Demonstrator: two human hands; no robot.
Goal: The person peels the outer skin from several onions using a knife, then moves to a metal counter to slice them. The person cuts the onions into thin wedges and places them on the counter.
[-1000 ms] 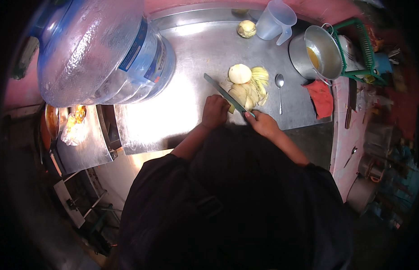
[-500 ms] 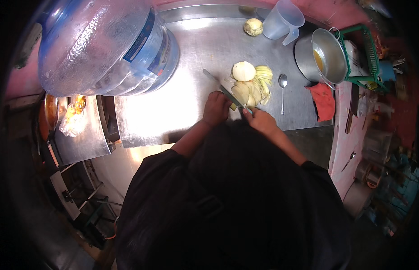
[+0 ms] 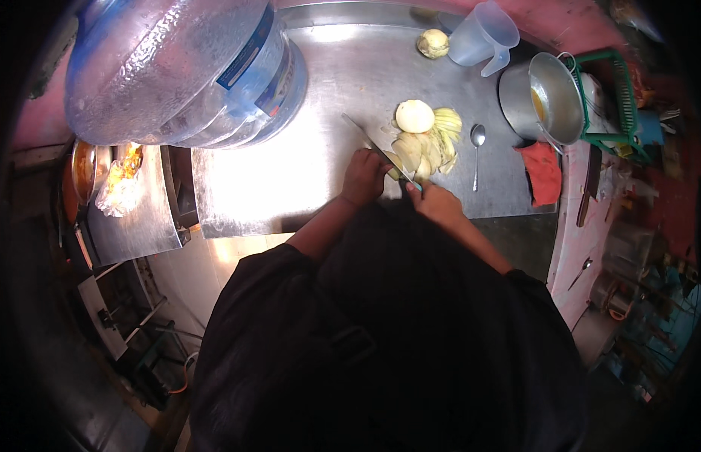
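Observation:
My right hand [image 3: 438,203] is closed round the teal handle of a knife [image 3: 375,148], whose blade slants up and left past my other hand. In my left hand [image 3: 365,175], bent fingers grip a pale, greenish-yellow vegetable piece [image 3: 396,167] against the blade; its kind is not clear. Just beyond lie pale vegetable slices [image 3: 418,149] in an overlapping heap, with thinner greenish ones fanned out on the right. A round peeled vegetable [image 3: 414,116] rests at the heap's far side. Everything sits on a steel table [image 3: 343,83].
A spoon [image 3: 477,154] and a red cloth [image 3: 538,174] lie to the right. Farther back are another round vegetable [image 3: 433,44], a plastic jug [image 3: 482,34], a metal pot [image 3: 520,98] and a green basket [image 3: 629,105]. A large water bottle [image 3: 177,75] looms at the left.
The view has shifted slightly, moving the table's things a little right. More of the piece in my left hand shows beside the blade. Both hands keep their holds.

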